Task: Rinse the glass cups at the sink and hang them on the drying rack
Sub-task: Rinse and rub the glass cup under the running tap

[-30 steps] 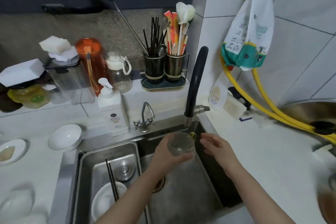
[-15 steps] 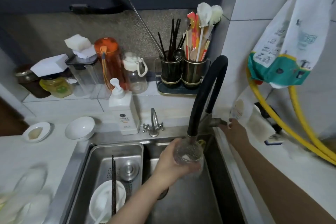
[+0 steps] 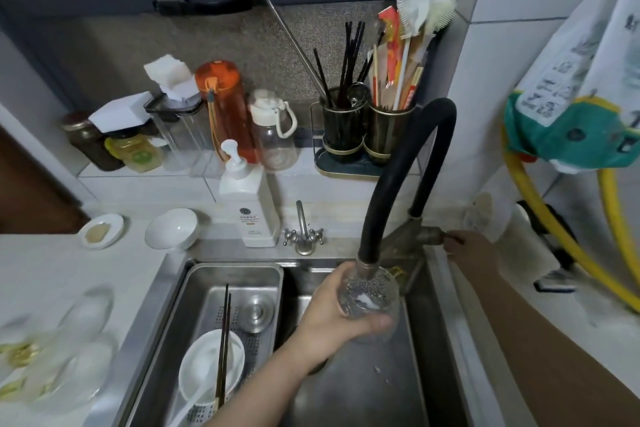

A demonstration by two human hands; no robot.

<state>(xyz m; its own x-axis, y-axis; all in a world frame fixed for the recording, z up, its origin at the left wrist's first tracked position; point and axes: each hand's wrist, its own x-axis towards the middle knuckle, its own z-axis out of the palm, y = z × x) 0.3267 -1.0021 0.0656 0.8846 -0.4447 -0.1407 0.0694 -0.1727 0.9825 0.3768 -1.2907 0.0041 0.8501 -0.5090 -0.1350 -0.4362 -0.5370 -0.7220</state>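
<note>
My left hand [image 3: 334, 315] grips a clear glass cup [image 3: 372, 298] over the steel sink [image 3: 363, 388], right under the nozzle of the black curved tap [image 3: 391, 177]. Water bubbles inside the cup. My right hand [image 3: 465, 248] reaches to the tap's metal handle [image 3: 431, 236] at the sink's right edge and holds its end with curled fingers. Blurred glass cups [image 3: 83, 322] lie on the counter at the far left. No drying rack shows in this view.
A steel strainer tray [image 3: 235, 284] in the sink's left half holds a white bowl [image 3: 207, 367], a spoon and dark chopsticks. A soap bottle [image 3: 247, 204], a small tap [image 3: 303, 232], white bowl [image 3: 171, 229], jars and utensil holders [image 3: 367, 128] line the back. Yellow hose [image 3: 616, 218] at right.
My right hand left the cup and went right to the tap handle. Water now foams in the cup, which sits close under the nozzle. The view shifted left and nearer.
</note>
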